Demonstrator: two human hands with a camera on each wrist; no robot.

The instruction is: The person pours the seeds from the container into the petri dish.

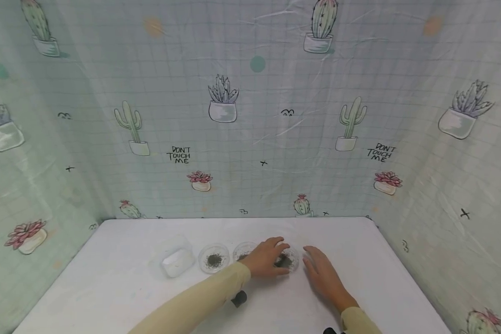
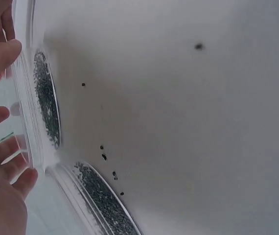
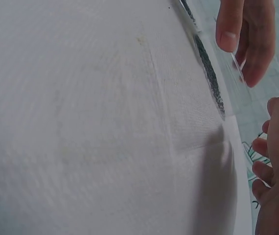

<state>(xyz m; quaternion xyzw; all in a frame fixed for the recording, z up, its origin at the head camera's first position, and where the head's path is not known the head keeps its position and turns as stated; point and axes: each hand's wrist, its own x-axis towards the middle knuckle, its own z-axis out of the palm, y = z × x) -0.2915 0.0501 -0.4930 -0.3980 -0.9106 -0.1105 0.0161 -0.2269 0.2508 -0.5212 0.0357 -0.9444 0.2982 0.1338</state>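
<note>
Above the rightmost round clear dish (image 1: pixel 292 265), which holds dark granules, my left hand (image 1: pixel 264 259) spreads its thumb and fingers. Between them, in the right wrist view, is the thin edge of a clear lid (image 3: pixel 238 68), gripped at its rim and raised over the dish. My right hand (image 1: pixel 323 276) is just right of this dish, fingers loosely extended and holding nothing. A second dish (image 1: pixel 241 247) of dark granules is partly hidden behind the left hand. Farther left lies a third dish (image 1: pixel 214 260) with similar granules.
A whitish rectangular container (image 1: pixel 178 262) with a clear surround stands left of the dishes. Several dark specks (image 2: pixel 104 156) lie on the white tabletop (image 1: pixel 108 278). A patterned curtain (image 1: pixel 250 139) surrounds the table's back and sides.
</note>
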